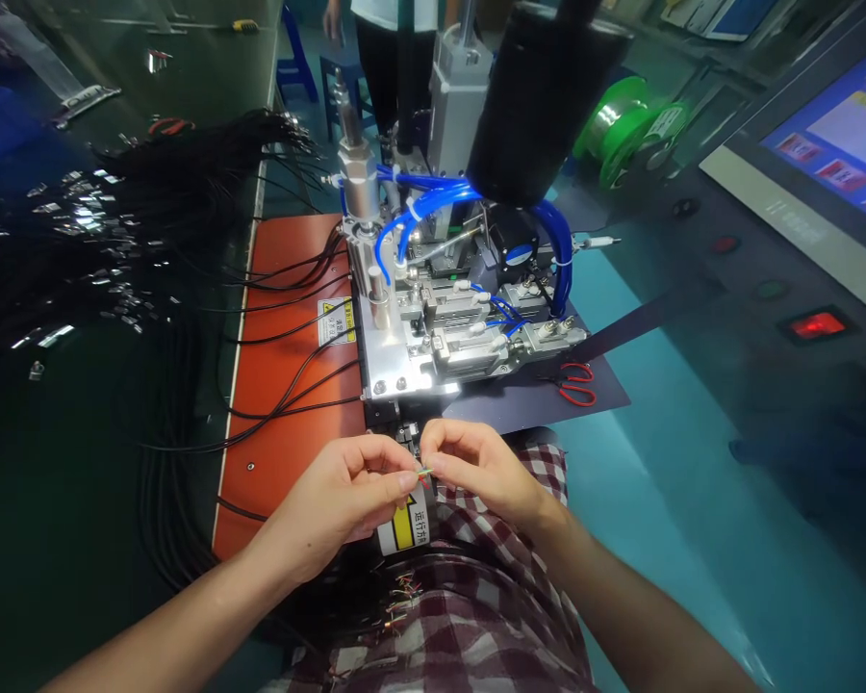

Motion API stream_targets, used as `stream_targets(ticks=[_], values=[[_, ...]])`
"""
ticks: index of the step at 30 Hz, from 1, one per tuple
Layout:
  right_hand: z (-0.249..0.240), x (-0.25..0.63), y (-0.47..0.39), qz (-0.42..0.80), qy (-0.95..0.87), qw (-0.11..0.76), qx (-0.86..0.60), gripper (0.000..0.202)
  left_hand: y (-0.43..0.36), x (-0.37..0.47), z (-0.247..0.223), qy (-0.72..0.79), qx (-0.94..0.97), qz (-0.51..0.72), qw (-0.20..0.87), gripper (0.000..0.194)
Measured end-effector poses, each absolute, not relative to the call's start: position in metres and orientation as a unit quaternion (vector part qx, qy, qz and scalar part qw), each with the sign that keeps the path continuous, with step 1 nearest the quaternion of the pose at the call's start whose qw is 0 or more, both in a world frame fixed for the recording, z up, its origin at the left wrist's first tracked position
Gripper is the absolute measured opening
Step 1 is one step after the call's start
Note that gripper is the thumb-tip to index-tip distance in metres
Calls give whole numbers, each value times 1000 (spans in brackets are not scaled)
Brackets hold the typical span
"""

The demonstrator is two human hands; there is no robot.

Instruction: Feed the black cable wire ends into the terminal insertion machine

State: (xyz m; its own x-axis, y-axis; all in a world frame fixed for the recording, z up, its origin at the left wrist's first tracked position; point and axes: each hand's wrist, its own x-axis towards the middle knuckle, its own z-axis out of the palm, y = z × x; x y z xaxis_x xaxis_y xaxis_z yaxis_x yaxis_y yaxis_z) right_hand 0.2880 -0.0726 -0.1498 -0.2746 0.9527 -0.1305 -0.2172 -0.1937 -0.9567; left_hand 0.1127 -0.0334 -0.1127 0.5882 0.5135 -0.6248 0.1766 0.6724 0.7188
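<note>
Lower centre of frame: the left hand (332, 500) has its fingers (386, 491) pinching thin coloured wires (424, 473). The right hand (495, 472) meets the wire ends; whether its fingers grip cannot be determined. Metal machine (469, 332) at centre; red-handled cutters (578, 394) right of centre.

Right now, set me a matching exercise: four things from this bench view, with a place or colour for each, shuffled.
1. Thin wires
2. Snips
3. Spool
4. Tubes

A. Blue, arching over the machine
B. Lying on the dark sheet, red handles showing
C. At the fingertips of the left hand and right hand
D. Green, toward the upper right of the picture

Pairs: 1-C, 2-B, 3-D, 4-A.
</note>
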Motion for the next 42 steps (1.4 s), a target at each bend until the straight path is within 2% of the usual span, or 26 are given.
stream_targets(ticks=[8,20,32,42], values=[[-143,296,-63,591,-569,402,-408,13,-37,116,-114,471,404,124,775,21],[-146,273,-85,543,-433,486,-531,8,-37,119,-111,516,395,143,747,18],[-150,262,-85,591,-334,512,-526,12,-42,114,-124,480,403,186,757,16],[-153,257,-86,607,-296,523,-520,12,-45,115,-125,512,398,186,738,19]])
